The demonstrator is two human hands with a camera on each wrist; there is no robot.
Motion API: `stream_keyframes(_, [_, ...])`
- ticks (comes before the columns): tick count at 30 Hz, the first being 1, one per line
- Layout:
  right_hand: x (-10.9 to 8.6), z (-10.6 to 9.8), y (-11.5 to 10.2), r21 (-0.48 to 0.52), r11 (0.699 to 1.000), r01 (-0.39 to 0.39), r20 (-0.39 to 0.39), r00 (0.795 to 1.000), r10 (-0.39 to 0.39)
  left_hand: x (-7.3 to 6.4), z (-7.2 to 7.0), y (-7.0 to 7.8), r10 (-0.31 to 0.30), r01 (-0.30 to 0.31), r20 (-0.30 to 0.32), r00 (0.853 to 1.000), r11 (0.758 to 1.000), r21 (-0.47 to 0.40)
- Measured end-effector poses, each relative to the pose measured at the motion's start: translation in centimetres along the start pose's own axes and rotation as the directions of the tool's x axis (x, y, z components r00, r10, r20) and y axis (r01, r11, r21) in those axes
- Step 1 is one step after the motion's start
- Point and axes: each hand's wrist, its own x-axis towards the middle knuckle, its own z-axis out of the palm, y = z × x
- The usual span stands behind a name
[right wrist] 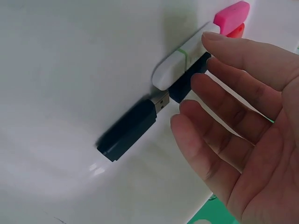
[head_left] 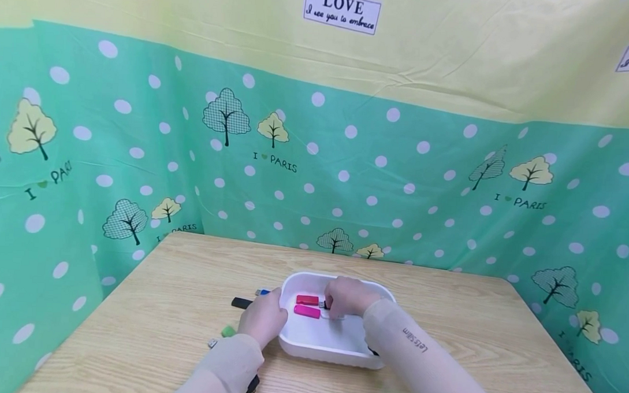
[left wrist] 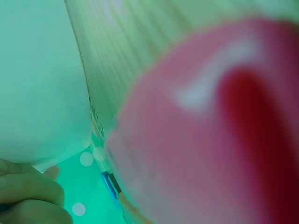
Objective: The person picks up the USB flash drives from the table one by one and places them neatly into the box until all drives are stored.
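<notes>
My left hand point(head_left: 263, 316) grips the left rim of a white plastic basin point(head_left: 335, 354). In the left wrist view a blurred pink part of that hand fills the right side. My right hand point(right wrist: 247, 116) reaches into the basin, its fingers loosely bent over a dark stick point(right wrist: 188, 81) lying beside a white USB stick point(right wrist: 175, 67) with a green stripe. The thumb overlaps the white stick's end. A dark USB stick point(right wrist: 128, 130) with a bare metal plug lies in line with them. A red USB stick point(head_left: 307, 300) and a pink one point(head_left: 307, 311) lie left of the right hand.
Left of the basin, on the wooden table point(head_left: 444, 351), lie a blue USB stick point(head_left: 262, 292), a black one point(head_left: 241, 302), a green one point(head_left: 229, 331) and a small metal plug point(head_left: 213, 343). A patterned curtain point(head_left: 346, 180) stands behind the table and along its sides.
</notes>
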Motion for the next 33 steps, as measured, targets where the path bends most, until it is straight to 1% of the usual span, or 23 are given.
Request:
stream_keyframes(3, [-0.2,-0.4,0.0,-0.001,1.000,0.002,-0.012,1.000,-0.002,0.0,0.0,0.0,0.000,0.000,0.001,1.000,1.000,0.002])
stream_keyframes(7, [-0.7,-1.1,0.0,-0.041,0.999,0.034,-0.042,0.998,-0.036,0.0,0.1,0.0,-0.001,0.001,-0.003,1.000,1.000,0.007])
stream_keyframes(11, [-1.4,-2.0,0.1,-0.044,0.998,0.050,-0.070,0.996,-0.052,0.0,0.0,0.0,-0.003,0.003,-0.006,1.000,1.000,0.009])
stream_keyframes(16, [-2.1,-2.8,0.4,-0.018,0.998,0.059,-0.097,0.993,-0.060,0.0,0.0,0.0,-0.001,0.001,-0.003,1.000,1.000,0.006])
stream_keyframes(23, [-2.8,-3.4,1.6,0.069,0.996,0.055,-0.097,0.994,-0.048,0.1,0.1,-0.1,0.012,-0.012,-0.007,1.000,1.000,0.019])
stream_keyframes(25, [-2.9,-3.7,1.9,0.080,0.995,0.058,-0.102,0.994,-0.050,0.2,0.1,-0.1,0.023,-0.023,-0.011,1.000,0.999,0.030])
stream_keyframes(29, [-3.2,-4.2,2.5,0.067,0.996,0.065,-0.124,0.991,-0.057,0.2,0.0,-0.2,0.041,-0.040,-0.020,0.999,0.998,0.051])
stream_keyframes(33, [-3.7,-4.6,2.8,0.086,0.994,0.061,-0.165,0.985,-0.046,0.2,-0.1,-0.2,0.041,-0.040,-0.021,0.999,0.998,0.048])
